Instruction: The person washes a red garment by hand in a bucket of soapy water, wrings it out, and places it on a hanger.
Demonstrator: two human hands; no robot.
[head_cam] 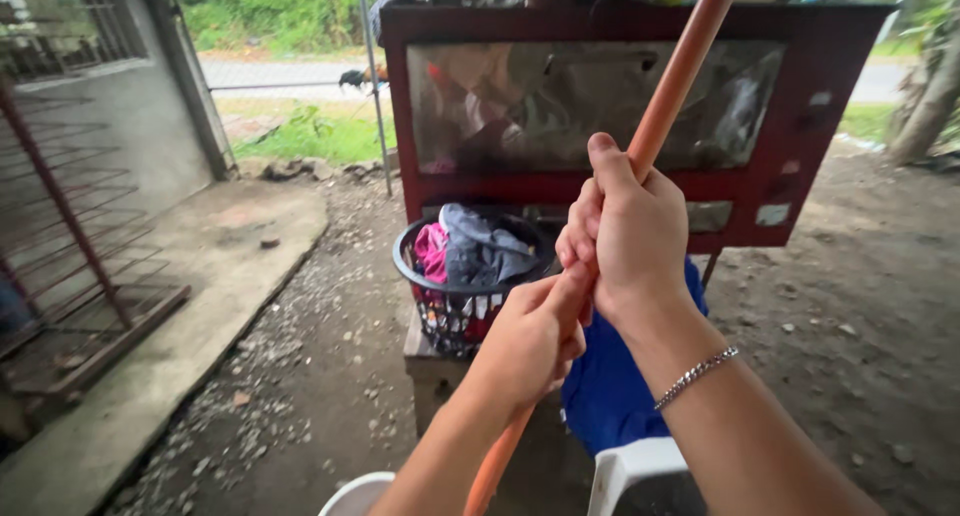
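Note:
A long orange pole runs from the bottom middle up to the top right of the head view. My right hand grips it higher up, thumb pointing along the shaft; a silver bracelet sits on that wrist. My left hand is closed around the pole just below the right one. Behind my hands stands a black laundry basket filled with grey, pink and white clothes, resting on a low wooden bench. Blue cloth hangs beside the bench.
A dark red cabinet with a plastic-covered front stands behind the basket. A white plastic chair and a white bucket rim lie at the bottom. A rusty metal rack stands on the concrete slab at left. Gravel and dirt surround everything.

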